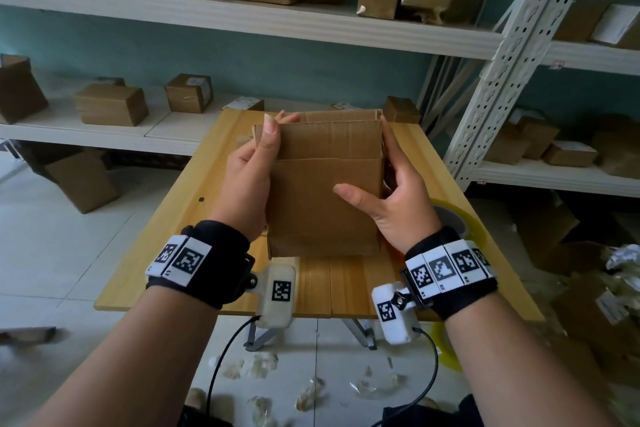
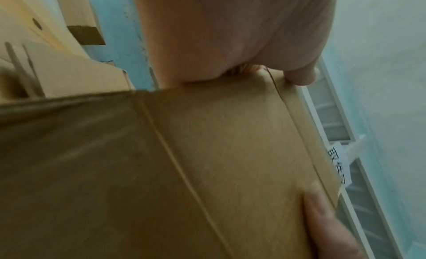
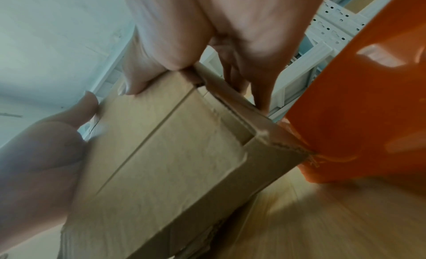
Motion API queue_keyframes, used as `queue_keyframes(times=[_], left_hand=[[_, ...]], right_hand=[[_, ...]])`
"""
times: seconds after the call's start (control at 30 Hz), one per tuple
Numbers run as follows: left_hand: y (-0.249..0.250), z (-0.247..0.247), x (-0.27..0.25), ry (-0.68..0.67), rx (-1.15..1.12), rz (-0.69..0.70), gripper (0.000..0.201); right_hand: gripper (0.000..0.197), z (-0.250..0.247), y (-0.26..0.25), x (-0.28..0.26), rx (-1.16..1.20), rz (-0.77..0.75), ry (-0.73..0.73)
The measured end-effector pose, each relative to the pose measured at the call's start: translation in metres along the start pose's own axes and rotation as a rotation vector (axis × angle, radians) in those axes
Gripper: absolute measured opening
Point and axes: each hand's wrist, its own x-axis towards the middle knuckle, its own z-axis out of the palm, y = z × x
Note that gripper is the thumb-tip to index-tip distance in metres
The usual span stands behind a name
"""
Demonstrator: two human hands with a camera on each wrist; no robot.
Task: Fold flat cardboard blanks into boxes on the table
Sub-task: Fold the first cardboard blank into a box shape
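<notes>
On the wooden table [image 1: 180, 218], centre, in front of me: 1 cardboard box [image 1: 325, 184], brown, opened into a square tube, standing upright with its lower edge on the tabletop and its top flaps up. Behind the table: 2 white shelves [image 1: 242, 17] carrying closed cartons [image 1: 110, 104]. At the box's right side: 1 roll of clear tape [image 1: 460, 218] in an orange dispenser [image 3: 359, 91], partly hidden by my wrist. My left hand [image 1: 249, 177] grasps the box's left edge, thumb on the near face, fingers [image 1: 287, 118] curled over the far side. My right hand [image 1: 398, 198] grasps the right edge, thumb on the near face, fingers along the right wall.
</notes>
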Motion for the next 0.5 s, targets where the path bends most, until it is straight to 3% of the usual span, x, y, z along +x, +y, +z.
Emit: queue_keyframes(times=[0.13,0.3,0.5], left_hand=[[-0.0070,0.0023,-0.0005,0.049,0.050,0.068,0.059],[-0.0013,0.0064,-0.0058,0.002,0.050,0.006,0.066],[-0.0011,0.0096,-0.0081,0.021,0.073,0.011,0.067]], right_hand=[[0.105,0.0005,-0.0024,-0.0012,0.007,-0.017,-0.024],[0.104,0.0022,-0.0014,-0.0019,0.035,-0.006,-0.061],[0.085,-0.0014,-0.0025,-0.0031,0.034,0.031,-0.072]])
